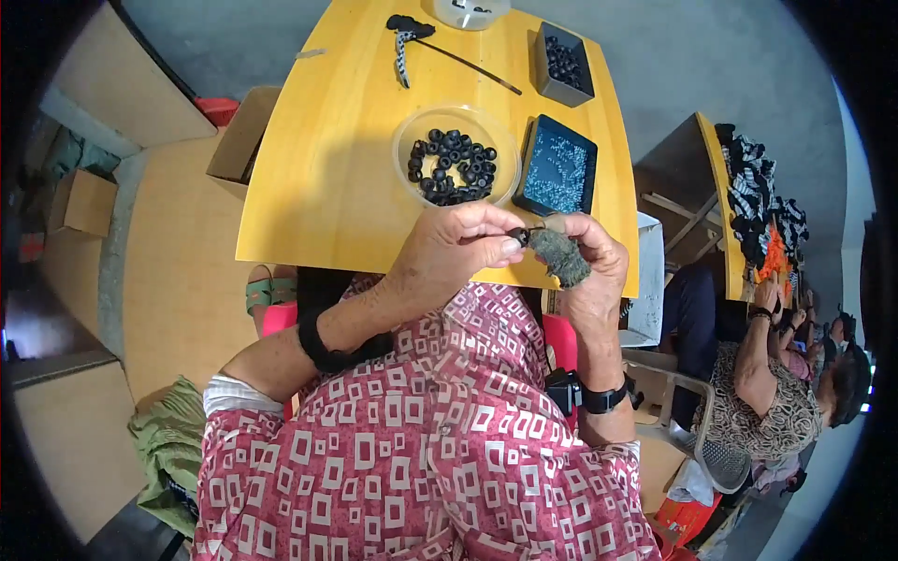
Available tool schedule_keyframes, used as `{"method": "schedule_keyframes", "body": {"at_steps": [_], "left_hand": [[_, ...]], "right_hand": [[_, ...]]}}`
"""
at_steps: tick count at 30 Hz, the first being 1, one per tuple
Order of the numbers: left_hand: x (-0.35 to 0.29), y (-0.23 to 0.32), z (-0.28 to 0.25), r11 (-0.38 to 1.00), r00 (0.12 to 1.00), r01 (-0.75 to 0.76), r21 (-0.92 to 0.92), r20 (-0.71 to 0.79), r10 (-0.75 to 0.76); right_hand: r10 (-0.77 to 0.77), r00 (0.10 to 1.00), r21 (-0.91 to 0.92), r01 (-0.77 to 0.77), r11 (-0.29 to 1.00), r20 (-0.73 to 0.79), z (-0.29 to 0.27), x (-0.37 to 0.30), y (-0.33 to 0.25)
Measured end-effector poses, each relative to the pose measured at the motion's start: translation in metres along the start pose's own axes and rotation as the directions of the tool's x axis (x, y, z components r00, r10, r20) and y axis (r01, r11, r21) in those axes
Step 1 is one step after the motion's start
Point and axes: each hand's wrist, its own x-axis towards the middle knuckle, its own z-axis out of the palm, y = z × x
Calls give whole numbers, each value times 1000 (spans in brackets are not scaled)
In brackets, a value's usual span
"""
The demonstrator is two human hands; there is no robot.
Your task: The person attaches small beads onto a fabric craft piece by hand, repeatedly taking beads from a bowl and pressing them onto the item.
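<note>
My left hand [454, 251] pinches a small black ring-shaped bead [519, 237] between thumb and fingers, over the near edge of a yellow table [318, 178]. My right hand [591, 257] grips a dark grey-green fuzzy piece [564, 257], with its end touching the bead. Just beyond my hands stands a clear round bowl [456, 155] full of several black ring beads. To its right lies a black square tray [556, 165] of small pale bits.
A dark box [562, 62] of black beads, a thin black rod [468, 64], a patterned strip [403, 58] and a white container [470, 11] lie at the table's far side. A cardboard box [241, 140] stands left. Another person [776, 393] sits at a neighbouring table at right.
</note>
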Motion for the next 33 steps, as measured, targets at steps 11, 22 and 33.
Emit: {"method": "schedule_keyframes", "body": {"at_steps": [11,22,33], "left_hand": [[0,-2,-2,999,999,-36,-8,9,36],[-4,0,-1,989,995,96,-109,23,-94],[-2,4,2,998,997,50,-24,51,-49]], "right_hand": [[-427,899,-556,403,727,94,13,-1,-5],[-458,878,-496,463,734,142,10,-6,-4],[-271,941,-431,334,838,202,-9,-3,-12]]}}
